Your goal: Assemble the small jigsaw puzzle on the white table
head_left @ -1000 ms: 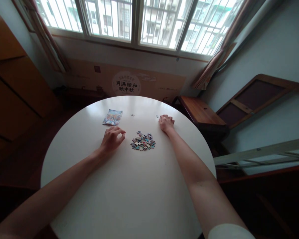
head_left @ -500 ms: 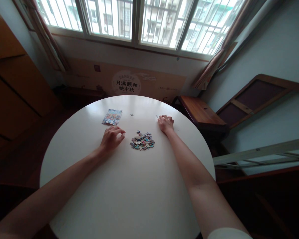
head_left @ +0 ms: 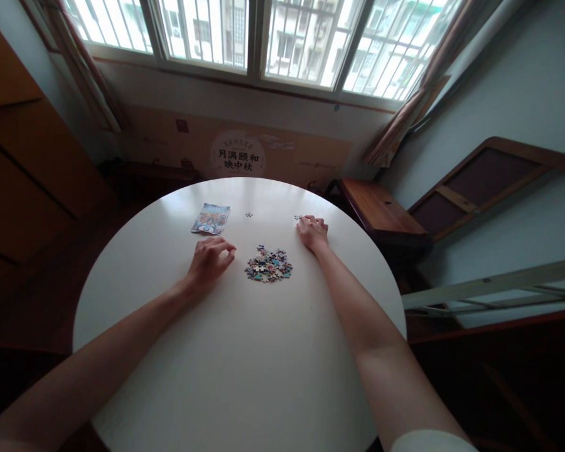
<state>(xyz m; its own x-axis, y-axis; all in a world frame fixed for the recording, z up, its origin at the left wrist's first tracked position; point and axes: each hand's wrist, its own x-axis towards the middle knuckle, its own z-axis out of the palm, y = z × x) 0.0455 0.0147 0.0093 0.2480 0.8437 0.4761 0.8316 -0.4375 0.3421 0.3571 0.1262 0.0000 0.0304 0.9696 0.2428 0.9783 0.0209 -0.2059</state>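
Observation:
A heap of loose jigsaw puzzle pieces (head_left: 268,266) lies in the middle of the round white table (head_left: 226,358). My left hand (head_left: 211,256) rests on the tabletop left of the heap, apart from it. Its fingers are curled, thumb and index tips close together, and I see nothing between them. Beyond the heap to the right, my right hand (head_left: 312,232) is bent down at the table with its fingertips at a small puzzle piece (head_left: 297,217). The fingers hide part of that piece. Another lone puzzle piece (head_left: 249,215) lies between the hands, farther back.
A colourful picture packet (head_left: 211,218) lies on the table just beyond my left hand. A wooden bench (head_left: 381,204) stands past the table's right edge, near a folded wooden frame (head_left: 492,169) against the wall. Barred windows (head_left: 301,44) are at the back.
The view has tipped very slightly, shifting everything a little up in the picture. Both hands stay in nearly the same places, and the heap and the packet look unmoved.

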